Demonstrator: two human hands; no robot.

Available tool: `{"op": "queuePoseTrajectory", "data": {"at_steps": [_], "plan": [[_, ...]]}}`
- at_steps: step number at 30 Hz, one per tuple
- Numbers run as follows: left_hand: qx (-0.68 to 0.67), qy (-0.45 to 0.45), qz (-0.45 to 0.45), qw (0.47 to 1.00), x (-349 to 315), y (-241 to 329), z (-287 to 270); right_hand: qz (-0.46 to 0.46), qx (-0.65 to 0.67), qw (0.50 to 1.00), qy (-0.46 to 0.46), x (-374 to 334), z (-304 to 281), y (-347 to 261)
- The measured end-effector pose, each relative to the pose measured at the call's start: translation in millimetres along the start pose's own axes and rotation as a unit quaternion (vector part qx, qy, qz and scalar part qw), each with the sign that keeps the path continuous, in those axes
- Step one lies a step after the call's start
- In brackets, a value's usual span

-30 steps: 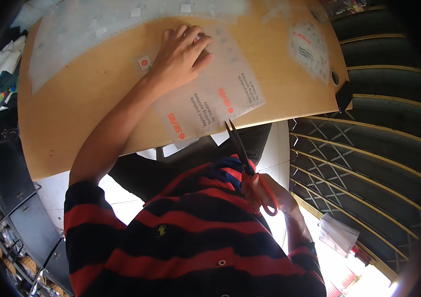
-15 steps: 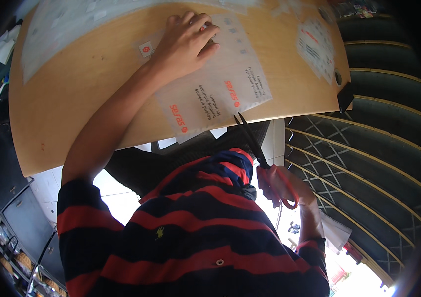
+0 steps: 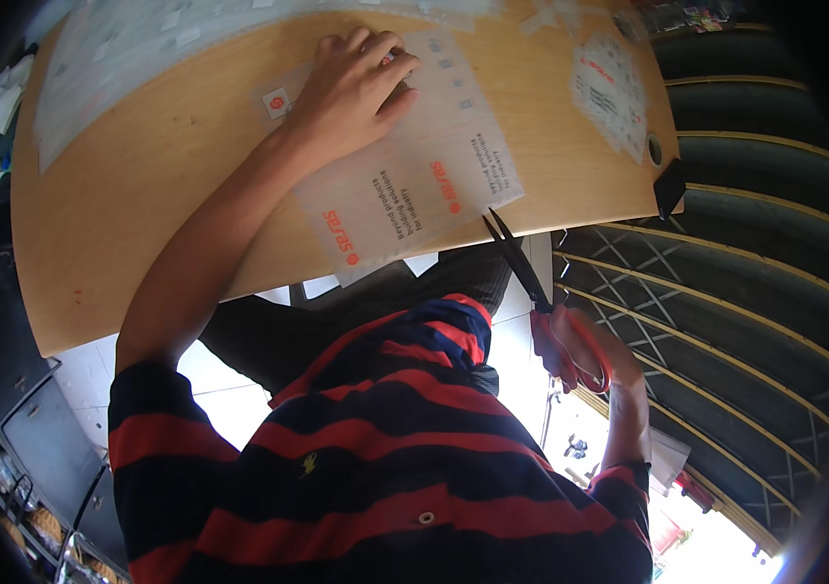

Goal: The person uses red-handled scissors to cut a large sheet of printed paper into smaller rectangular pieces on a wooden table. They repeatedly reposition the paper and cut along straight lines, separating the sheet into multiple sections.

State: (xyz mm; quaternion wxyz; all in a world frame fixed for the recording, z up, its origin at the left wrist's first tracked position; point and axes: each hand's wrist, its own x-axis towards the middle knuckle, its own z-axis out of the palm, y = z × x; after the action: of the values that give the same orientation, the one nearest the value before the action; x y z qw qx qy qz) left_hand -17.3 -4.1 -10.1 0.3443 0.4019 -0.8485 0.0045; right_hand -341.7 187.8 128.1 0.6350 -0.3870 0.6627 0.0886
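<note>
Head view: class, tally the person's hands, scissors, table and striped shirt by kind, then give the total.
Hands: 2 (left hand, right hand)
Scissors: 1
Table: 1
Shirt: 1
Total: 5

A left hand (image 3: pixel 356 97) rests, fingers curled, on a translucent printed sheet (image 3: pixel 434 127) overhanging the near edge of a wooden table (image 3: pixel 171 195). From my remote post I see the right hand (image 3: pixel 587 343) gripping red-handled scissors (image 3: pixel 534 291), black blades slightly parted near the sheet's lower corner; another printed sheet (image 3: pixel 609 95) lies rightward.
</note>
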Motion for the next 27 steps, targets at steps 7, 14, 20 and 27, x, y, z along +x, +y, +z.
{"op": "queuePoseTrajectory", "data": {"at_steps": [7, 14, 20, 27], "plan": [[-0.007, -0.006, -0.008, 1.000, 1, 3, -2, -0.162, 0.104, 0.978, -0.081, 11, 7, 6], [-0.003, 0.007, -0.007, 1.000, 0, 2, -1, -0.145, 0.062, 0.986, -0.061, 31, 45, -11], [-0.007, 0.015, -0.001, 1.000, 0, 1, 2, -0.158, 0.014, 0.987, -0.021, 34, 53, -18], [0.003, -0.001, -0.014, 1.000, 0, 2, 0, -0.180, 0.038, 0.982, -0.030, 42, 59, -8]]}}
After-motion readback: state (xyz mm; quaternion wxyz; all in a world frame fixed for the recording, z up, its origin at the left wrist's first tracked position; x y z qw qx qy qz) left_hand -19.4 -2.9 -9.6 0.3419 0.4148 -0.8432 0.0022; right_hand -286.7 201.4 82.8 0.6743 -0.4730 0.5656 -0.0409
